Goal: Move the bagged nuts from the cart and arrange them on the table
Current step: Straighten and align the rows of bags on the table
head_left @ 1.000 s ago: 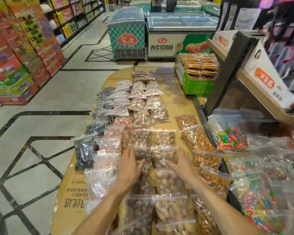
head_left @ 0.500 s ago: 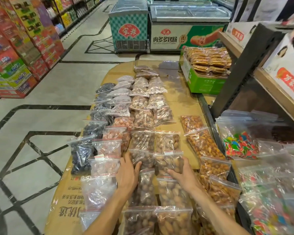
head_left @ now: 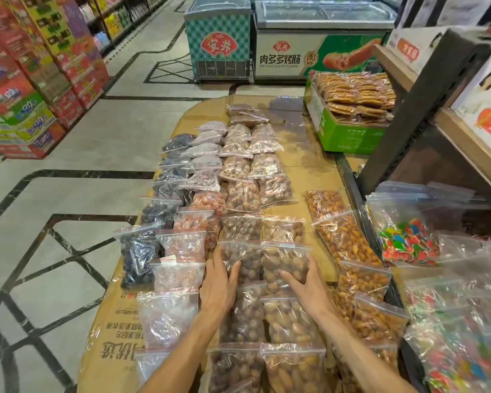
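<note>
Several rows of clear zip bags of nuts and dried fruit lie on a cardboard-covered table [head_left: 318,177]. My left hand [head_left: 220,282] rests flat, fingers spread, on a bag of dark brown nuts [head_left: 245,260] in a middle row. My right hand [head_left: 304,282] presses against the lower right side of the neighbouring bag of light brown nuts [head_left: 285,259]. Both bags lie on the table, overlapping the bags in front of them. No cart is in view.
A row of orange coated nuts [head_left: 349,239] lies at the table's right edge. Bags of coloured candy [head_left: 408,241] fill a shelf on the right. A green box of snack packs [head_left: 349,134] sits at the far right corner. Freezers [head_left: 321,49] stand beyond; open floor lies left.
Both hands stay on the same two bags. The bags have shifted slightly and my view has tilted and come closer to the table.
</note>
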The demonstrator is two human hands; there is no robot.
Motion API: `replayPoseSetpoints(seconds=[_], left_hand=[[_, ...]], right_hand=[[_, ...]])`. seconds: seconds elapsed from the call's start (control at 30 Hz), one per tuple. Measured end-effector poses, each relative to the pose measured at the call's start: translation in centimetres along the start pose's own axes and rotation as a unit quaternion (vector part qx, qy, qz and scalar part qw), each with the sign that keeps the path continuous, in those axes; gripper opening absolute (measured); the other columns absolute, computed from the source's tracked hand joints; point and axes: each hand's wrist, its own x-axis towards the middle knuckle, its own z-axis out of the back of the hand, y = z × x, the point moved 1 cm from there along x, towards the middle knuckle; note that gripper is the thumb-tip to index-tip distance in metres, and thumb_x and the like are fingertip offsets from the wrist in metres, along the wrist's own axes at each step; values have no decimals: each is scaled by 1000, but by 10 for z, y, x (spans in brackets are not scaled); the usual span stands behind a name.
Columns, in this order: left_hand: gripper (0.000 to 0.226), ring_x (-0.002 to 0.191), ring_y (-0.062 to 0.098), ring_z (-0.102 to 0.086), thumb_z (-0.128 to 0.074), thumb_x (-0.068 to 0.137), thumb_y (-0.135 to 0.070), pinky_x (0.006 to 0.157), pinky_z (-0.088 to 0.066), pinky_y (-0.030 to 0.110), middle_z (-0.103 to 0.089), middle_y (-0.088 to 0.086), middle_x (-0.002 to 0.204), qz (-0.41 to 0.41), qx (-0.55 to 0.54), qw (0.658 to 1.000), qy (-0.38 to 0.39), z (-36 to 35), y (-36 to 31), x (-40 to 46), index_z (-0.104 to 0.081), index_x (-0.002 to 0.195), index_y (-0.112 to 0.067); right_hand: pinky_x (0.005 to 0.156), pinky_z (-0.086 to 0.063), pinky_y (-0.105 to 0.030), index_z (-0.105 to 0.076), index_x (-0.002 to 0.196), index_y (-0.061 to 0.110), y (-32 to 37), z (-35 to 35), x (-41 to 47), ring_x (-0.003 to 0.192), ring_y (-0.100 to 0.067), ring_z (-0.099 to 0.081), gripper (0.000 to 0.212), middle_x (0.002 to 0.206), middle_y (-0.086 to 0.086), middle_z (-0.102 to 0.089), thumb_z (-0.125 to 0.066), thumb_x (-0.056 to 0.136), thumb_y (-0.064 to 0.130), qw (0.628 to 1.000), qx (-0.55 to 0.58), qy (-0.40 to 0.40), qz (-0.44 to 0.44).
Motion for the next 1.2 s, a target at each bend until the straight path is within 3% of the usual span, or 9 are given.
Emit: replayPoseSetpoints(seconds=[0.17,0.3,0.43,0.77,0.83,0.93,1.0,1.1,1.2], left_hand=[[68,110,32,-65,-33,106,-62,85,-56,47,-46,10,141,-4,54,999,1,-2,-4,2,-19,162,-26],[68,115,33,-65,-31,107,-62,87,-55,48,-45,12,148,11,31,999,3,-3,-3,-2,-18,163,-26],[69,126,33,-61,-33,106,-63,98,-52,51,-43,11,156,11,8,1000,4,-1,-3,-6,-16,164,-28],[79,144,27,-47,-44,102,-66,119,-40,55,-42,6,163,3,-91,994,55,2,20,-11,-5,166,-40],[84,146,18,-41,-56,100,-58,123,-34,47,-38,-1,163,0,-122,991,49,5,22,-27,-14,166,-28],[75,107,12,-68,-73,96,-41,99,-55,33,-70,0,124,57,-149,985,62,5,29,-57,-33,154,-15],[71,84,12,-72,-80,88,-46,81,-62,33,-73,0,95,94,-144,982,80,1,39,-69,-44,140,-13],[82,90,10,-70,-80,70,-76,84,-62,36,-70,-4,100,91,-107,987,73,-7,50,-76,-48,127,-25],[69,95,11,-65,-80,75,-68,86,-60,39,-64,-5,109,54,-74,994,55,-14,51,-85,-43,121,-34]], right_hand=[[95,-44,-36,-25,163,15,-8,0,-3,115,-22,-53,85,143,-10,-54,-70,99,48,999,-14,-46,-12],[108,-44,-43,-21,166,15,-8,-1,0,138,-31,-51,91,158,-15,-46,-70,98,50,999,-5,-33,-13],[127,-28,-48,-9,170,22,-14,3,-3,160,-28,-26,101,175,-5,-20,-70,96,54,1000,28,0,0],[129,-24,-58,6,169,28,-44,8,-34,161,-31,-25,121,175,-3,-23,-75,87,63,996,62,45,-49],[128,-26,-57,7,169,26,-54,6,-39,159,-32,-30,126,172,-5,-31,-76,83,67,994,68,55,-68],[125,-36,-54,-4,168,17,-56,5,-46,149,-31,-45,139,163,-7,-44,-74,67,81,993,69,74,-64],[126,-31,-49,-7,168,12,-58,4,-49,153,-30,-39,127,165,-7,-38,-76,79,72,992,62,79,-77],[130,-24,-52,-7,168,13,-63,1,-56,162,-30,-20,127,176,-9,-14,-76,81,74,992,11,96,-76],[129,-27,-50,-8,169,16,-69,-1,-67,160,-29,-26,123,175,-7,-22,-82,82,62,995,17,79,-64]])
